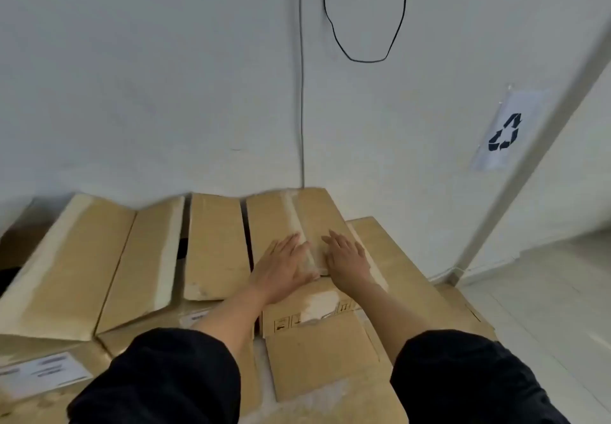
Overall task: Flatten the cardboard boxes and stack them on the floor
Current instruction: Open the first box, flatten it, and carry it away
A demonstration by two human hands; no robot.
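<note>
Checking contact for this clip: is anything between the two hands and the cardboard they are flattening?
Nothing visible. The left hand and right hand both lie flat, fingers straight, directly on the top flattened box, either side of its taped seam. That box already rests on the cardboard stack.

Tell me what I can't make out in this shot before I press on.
Head view only:
- Label at lower left: print blurred, unreadable.
- Cardboard under the left hand and right hand: hidden by the palms.
- Gaps between flaps: dark, contents unseen.
- Stack: near edge hidden by the sleeves and cut by the bottom edge; depth can't be told.
- Cable on the wall: ends cut by the top edge.
</note>
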